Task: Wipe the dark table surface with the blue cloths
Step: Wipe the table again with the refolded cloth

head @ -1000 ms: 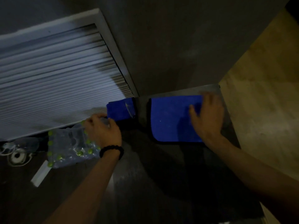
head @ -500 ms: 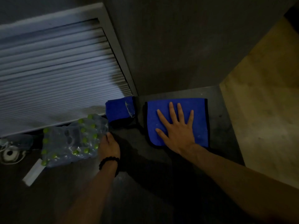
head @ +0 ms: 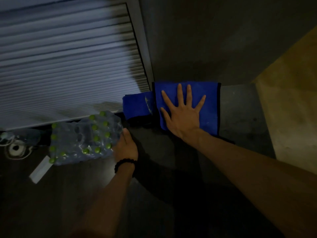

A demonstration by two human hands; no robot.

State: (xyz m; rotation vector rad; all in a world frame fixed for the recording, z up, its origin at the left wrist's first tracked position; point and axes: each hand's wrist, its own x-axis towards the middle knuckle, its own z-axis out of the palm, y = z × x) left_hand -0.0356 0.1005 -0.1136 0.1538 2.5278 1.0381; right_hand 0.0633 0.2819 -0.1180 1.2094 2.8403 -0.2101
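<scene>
Across the upper left of the frame runs the slatted white shutter, and below it the dark bench fills the centre and lower frame, ending at a pale floor on the right. Your shrink-wrapped pack of green-capped bottles sits at centre left, and your left hand rests flat against its near end, fingers together, gripping nothing. At upper centre the larger blue cloth lies spread on the bench against the wall, with your right hand pressed on it, fingers splayed wide. The smaller folded blue cloth lies just left of it, touching or tucked under its edge; you cannot tell which. If you sweep the spread cloth leftward, it will likely drag that folded one along and bunch up. A push on the pack could shove it into the white strip and the small round thing at far left.
</scene>
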